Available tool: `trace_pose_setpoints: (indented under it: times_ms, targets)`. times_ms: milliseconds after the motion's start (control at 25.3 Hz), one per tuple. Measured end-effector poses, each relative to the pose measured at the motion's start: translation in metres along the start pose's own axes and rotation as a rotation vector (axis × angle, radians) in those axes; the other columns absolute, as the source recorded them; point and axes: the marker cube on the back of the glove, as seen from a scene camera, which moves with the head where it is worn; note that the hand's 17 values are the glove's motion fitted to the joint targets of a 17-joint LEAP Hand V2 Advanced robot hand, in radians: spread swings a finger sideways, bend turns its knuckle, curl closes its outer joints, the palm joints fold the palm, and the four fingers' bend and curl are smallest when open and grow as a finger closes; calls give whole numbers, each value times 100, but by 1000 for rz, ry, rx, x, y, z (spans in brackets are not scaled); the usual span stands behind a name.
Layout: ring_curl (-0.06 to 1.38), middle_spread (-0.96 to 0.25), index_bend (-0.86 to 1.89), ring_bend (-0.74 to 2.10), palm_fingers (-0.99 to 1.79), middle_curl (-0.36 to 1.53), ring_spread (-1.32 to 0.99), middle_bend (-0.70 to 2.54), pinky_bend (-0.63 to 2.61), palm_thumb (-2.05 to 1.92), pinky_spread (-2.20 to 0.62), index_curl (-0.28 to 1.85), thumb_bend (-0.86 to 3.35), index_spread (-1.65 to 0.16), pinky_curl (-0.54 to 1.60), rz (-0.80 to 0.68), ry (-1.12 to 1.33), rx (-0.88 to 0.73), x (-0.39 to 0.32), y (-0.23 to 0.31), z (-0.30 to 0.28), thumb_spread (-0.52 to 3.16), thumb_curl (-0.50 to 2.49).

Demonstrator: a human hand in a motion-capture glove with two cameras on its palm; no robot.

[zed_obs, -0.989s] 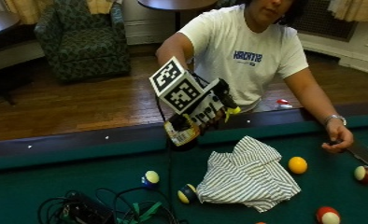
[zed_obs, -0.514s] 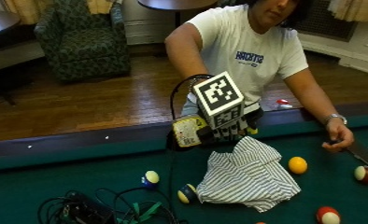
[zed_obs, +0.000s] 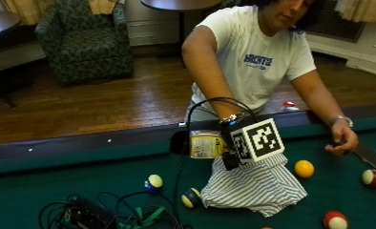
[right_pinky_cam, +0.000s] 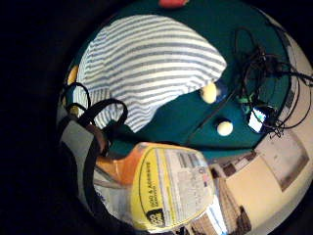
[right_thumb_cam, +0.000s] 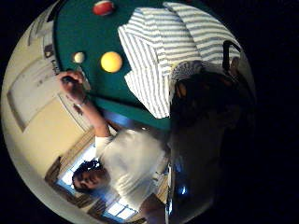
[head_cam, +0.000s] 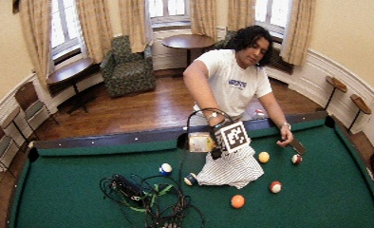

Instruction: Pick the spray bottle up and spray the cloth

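In the outside view my gloved right hand grips a spray bottle with a yellow label and holds it in the air, just above the rail-side edge of the cloth. The cloth, white with grey stripes, lies crumpled on the green pool table. In the little finger side palm view the bottle's yellow label is close to the palm, with the cloth spread beyond it. The thumb side palm view shows the cloth too. The nozzle is hidden.
Pool balls lie round the cloth: a yellow one, a red-striped one, a red one, and two by the cloth's left edge. Tangled cables sit at the front left. The bare left hand rests on the felt.
My hand has carried the bottle down and to the right, from high over the rail to just above the cloth's edge. The cloth and balls have stayed put.
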Motion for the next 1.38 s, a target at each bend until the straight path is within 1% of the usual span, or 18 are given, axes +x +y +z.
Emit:
trace_pose_setpoints:
  times_ms: [435, 554, 712, 910, 1108, 1385]
  targets:
    - [51, -20, 43, 71, 135, 59, -22, 64, 47, 96, -31, 60, -3, -26, 44, 22, 90, -159, -14, -28, 53, 24, 80]
    - [51, -20, 42, 71, 135, 59, -22, 64, 47, 96, -31, 60, -3, -26, 44, 15, 93, -171, -14, -29, 57, 24, 81]
    - [51, -20, 42, 71, 135, 59, -22, 63, 47, 96, -31, 61, -2, -26, 44, 7, 71, -148, -13, -25, 50, 24, 81]
    - [51, -20, 42, 71, 134, 59, -22, 63, 47, 96, -31, 61, -3, -26, 44, -12, 9, -69, -13, -11, 25, 25, 82]
    - [51, -20, 41, 71, 134, 59, -22, 63, 46, 96, -31, 61, -2, -26, 44, -63, -110, 101, -13, 16, -18, 26, 82]
    - [51, -20, 41, 71, 134, 59, -22, 63, 46, 96, -31, 61, -3, -26, 44, -257, -457, 381, -15, 67, -82, 26, 83]
